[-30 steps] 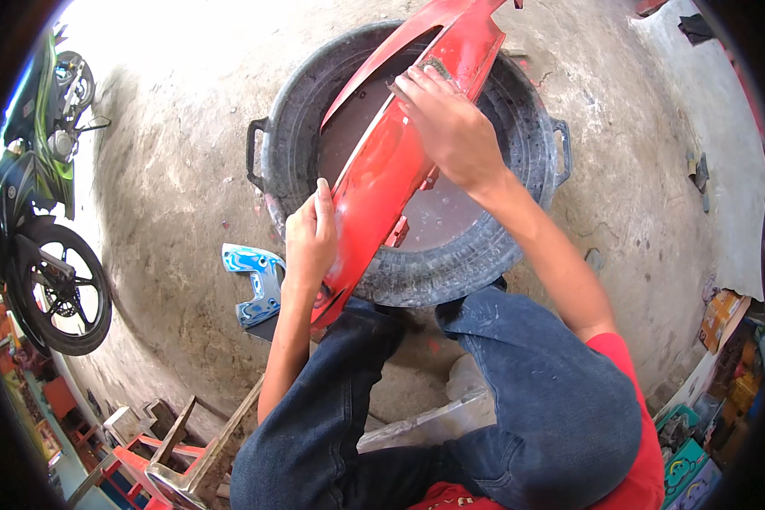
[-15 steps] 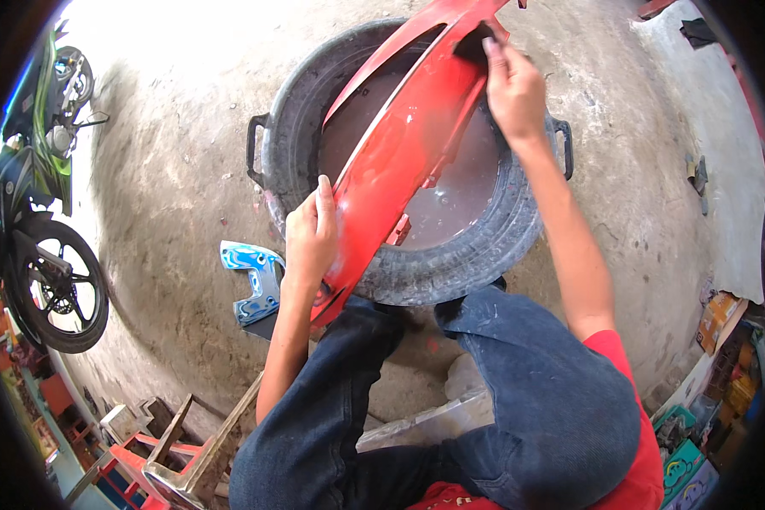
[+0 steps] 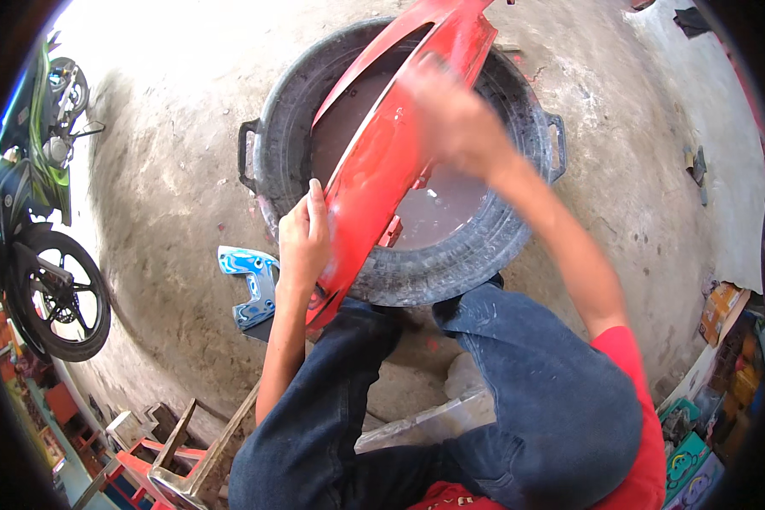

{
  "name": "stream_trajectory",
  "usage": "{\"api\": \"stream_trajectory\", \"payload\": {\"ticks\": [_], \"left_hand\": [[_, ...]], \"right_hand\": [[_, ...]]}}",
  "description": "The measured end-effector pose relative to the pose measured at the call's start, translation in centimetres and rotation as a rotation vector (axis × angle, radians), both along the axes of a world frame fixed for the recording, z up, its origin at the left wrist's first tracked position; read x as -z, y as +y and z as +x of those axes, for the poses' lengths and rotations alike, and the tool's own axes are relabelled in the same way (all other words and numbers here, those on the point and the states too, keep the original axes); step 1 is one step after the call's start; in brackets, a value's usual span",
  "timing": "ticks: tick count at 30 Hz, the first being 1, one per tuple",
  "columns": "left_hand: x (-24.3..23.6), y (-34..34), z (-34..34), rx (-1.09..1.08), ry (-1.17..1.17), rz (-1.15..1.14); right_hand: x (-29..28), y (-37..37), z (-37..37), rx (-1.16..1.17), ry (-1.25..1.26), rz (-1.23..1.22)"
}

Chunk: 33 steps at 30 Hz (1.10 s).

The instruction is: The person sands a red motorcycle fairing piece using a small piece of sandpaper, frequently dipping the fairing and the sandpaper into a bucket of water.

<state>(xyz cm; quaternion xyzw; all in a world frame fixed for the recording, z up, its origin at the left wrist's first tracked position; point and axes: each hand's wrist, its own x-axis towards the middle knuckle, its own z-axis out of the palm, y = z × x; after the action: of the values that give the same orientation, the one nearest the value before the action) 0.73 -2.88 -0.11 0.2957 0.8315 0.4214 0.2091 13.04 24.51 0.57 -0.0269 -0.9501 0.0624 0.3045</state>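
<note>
My left hand is closed on the lower left edge of a long red plastic body panel, which slants across a round black tub of cloudy water. Over the upper part of the panel, my right hand is smeared by motion, so its fingers and anything in them cannot be made out. A white edge runs along the panel's left side, with a slot above it. Just left of my left hand, a blue and white patterned plastic piece sits beside the tub.
A black and green motorbike stands at the left on the concrete floor. Wooden frames and red parts lie lower left. Cardboard and cluttered items line the lower right. My jeans-clad legs frame the tub's near side.
Half a second ago my right hand held a dark pad at the panel's upper right; it has since swept leftward and down. The panel has shifted slightly left, with my left hand still on it.
</note>
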Motion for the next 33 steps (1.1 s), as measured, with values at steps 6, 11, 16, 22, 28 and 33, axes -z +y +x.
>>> {"api": "stream_trajectory", "payload": {"ticks": [6, 11, 16, 22, 28, 33], "left_hand": [[-0.1, 0.0, 0.1, -0.015, -0.018, 0.021], [0.3, -0.1, -0.1, 0.004, -0.021, 0.002], [0.2, -0.1, -0.1, 0.011, 0.005, 0.017], [0.0, 0.0, -0.1, 0.014, 0.014, 0.029], [0.2, 0.0, -0.1, 0.052, 0.062, 0.071], [0.6, -0.3, -0.3, 0.051, 0.088, 0.03]], "right_hand": [[-0.2, -1.1, 0.6, -0.058, -0.075, -0.022], [0.5, 1.2, -1.0, 0.072, 0.041, -0.109], [-0.4, -3.1, -0.2, -0.348, -0.112, 0.008], [-0.4, 2.1, -1.1, 0.078, 0.051, -0.235], [-0.1, -8.1, 0.9, -0.403, -0.089, -0.061], [-0.1, 0.6, -0.1, 0.117, -0.025, -0.032]]}}
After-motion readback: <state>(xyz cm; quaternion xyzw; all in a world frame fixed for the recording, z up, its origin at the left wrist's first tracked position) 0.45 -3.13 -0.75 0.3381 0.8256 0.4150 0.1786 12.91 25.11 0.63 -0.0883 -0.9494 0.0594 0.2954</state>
